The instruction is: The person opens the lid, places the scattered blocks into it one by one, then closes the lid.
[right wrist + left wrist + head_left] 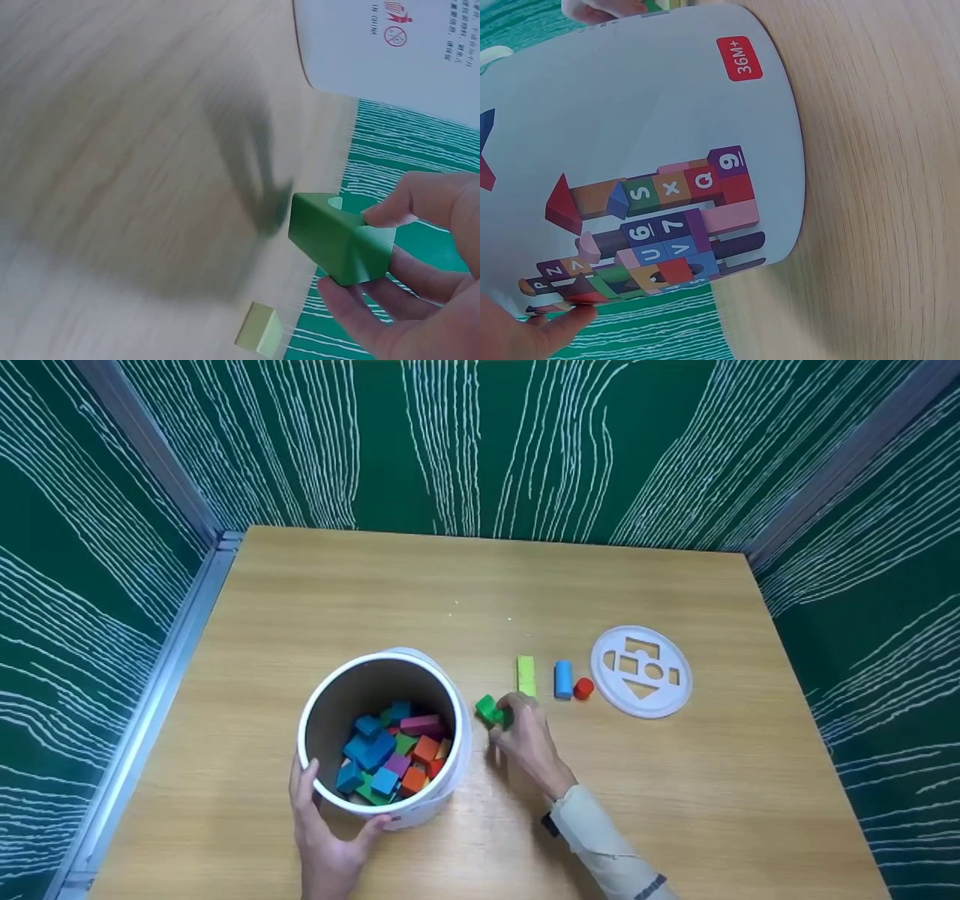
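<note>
A white bucket (460,750) stands tilted toward me, holding many coloured blocks (382,746). My left hand (326,844) grips its near left side, the thumb on the front and the fingers at the rim. In the left wrist view the bucket's printed wall (615,97) fills much of the picture. My right hand (529,742) pinches a green arch block (330,236) with a curved notch between thumb and fingers, just right of the bucket. The right wrist view shows this block above the table with its shadow beside it. A lime-green block (526,675) lies just beyond that hand.
A blue cylinder (563,679) and a red cylinder (583,688) are on the wooden table (360,585), right of the lime block. Further right lies a round white lid (600,675) with shaped holes. Green patterned panels (660,450) border the table at the back and sides.
</note>
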Available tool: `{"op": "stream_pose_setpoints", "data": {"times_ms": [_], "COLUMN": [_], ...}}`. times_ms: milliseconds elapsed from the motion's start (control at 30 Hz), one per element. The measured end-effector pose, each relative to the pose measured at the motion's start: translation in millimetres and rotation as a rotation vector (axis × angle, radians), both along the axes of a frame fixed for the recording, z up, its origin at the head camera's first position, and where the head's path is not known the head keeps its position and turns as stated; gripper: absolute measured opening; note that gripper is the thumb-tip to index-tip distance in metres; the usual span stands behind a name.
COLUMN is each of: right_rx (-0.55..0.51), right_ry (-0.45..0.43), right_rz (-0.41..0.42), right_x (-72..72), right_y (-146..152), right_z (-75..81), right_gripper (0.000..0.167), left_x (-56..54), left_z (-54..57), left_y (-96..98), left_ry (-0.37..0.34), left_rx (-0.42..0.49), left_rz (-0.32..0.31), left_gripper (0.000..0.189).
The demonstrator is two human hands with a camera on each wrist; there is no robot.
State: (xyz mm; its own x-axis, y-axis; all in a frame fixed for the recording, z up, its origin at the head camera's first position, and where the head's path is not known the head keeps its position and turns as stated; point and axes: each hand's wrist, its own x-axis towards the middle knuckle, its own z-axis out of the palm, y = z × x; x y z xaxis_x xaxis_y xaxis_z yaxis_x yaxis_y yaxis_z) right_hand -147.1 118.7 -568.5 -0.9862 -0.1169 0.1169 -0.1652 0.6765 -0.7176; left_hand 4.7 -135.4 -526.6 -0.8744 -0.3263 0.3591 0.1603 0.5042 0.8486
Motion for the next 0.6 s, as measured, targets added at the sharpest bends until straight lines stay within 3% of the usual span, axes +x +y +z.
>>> {"op": "stream_pose_setpoints", "data": {"times_ms": [200, 600], "right_rx": [-0.007, 0.008], "right_ry": [0.072, 0.237], "right_rz": [-0.024, -0.012], "right_x": [2.1, 2.1], "right_y": [3.5, 17.4], "right_z": [10.4, 36.0], "right_gripper": [0.03, 0.027], "left_x": [0.6, 0.2], "left_z": [-0.5, 1.8], "left_y": [-0.4, 2.4], "left_ry": [0.024, -0.019], "left_rx": [-0.002, -0.018], "left_rz": [-0.009, 0.022], "left_gripper": [0.099, 0.098]}}
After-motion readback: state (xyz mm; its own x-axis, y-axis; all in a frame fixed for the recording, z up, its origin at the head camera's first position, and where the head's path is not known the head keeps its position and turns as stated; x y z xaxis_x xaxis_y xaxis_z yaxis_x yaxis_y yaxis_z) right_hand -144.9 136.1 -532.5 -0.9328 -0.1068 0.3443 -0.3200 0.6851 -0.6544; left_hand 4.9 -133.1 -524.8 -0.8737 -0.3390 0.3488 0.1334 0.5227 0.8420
